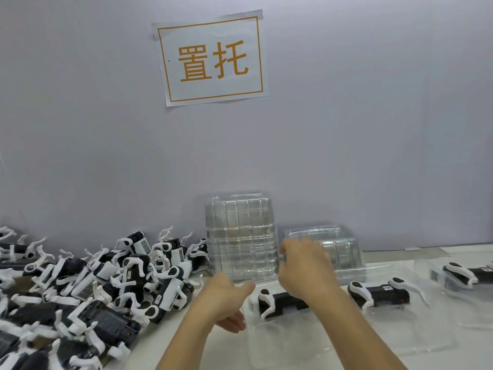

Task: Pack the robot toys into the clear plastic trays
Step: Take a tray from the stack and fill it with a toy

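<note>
A black-and-white robot toy (277, 303) lies in a clear plastic tray (269, 343) in front of me. My left hand (226, 303) hovers just left of it, thumb out and fingers loosely curled, holding nothing. Raised over the toy's right half, my right hand (304, 268) reaches toward the tall stack of clear trays (240, 236); its fingertips are blurred. A second toy (378, 291) lies in another tray (416, 316) to the right. A third packed toy (461, 275) sits at the far right.
A large heap of loose robot toys (80, 289) covers the table's left side. A shorter stack of clear trays (338, 249) stands behind my right hand. A grey wall with a paper sign (210, 60) closes the back.
</note>
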### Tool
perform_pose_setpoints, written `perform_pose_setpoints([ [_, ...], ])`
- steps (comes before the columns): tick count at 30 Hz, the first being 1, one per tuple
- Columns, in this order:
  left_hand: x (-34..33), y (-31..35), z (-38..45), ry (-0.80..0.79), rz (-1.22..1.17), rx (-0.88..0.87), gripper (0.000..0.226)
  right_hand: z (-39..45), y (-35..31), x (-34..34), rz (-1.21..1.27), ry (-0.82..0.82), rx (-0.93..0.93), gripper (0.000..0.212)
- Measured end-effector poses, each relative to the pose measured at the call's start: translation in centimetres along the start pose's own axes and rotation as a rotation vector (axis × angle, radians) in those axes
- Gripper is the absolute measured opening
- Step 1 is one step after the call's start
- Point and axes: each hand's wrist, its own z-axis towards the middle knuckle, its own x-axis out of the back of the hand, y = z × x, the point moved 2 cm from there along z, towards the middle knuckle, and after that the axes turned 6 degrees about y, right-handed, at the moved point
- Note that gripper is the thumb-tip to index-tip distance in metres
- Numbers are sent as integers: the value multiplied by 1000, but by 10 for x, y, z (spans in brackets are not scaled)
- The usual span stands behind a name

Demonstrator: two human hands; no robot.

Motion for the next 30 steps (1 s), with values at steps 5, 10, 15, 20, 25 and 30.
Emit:
perform_pose_setpoints([
  [5, -27, 3, 2, -8, -240, -83, 28, 0, -6, 4, 45, 75, 30, 24],
  [10, -43, 7, 4, -105, -379, -136, 30, 2, -5, 5, 82, 79, 27, 26],
  [15, -70, 16, -6, -316, -460, -195, 24, 3, -2, 5, 129, 91, 22, 27],
  [20, -104, 35, -28, -489, -398, -249, 39, 8, 5, 3, 201, 99, 2, 25],
  [25, -122, 50, -22, -476, -10, -438, 44, 13, 14, 1, 299, 89, -13, 30],
  [30, -133, 49, -12, -403, 5, -415, 46, 19, 33, -10, 383, 53, -43, 33],
])
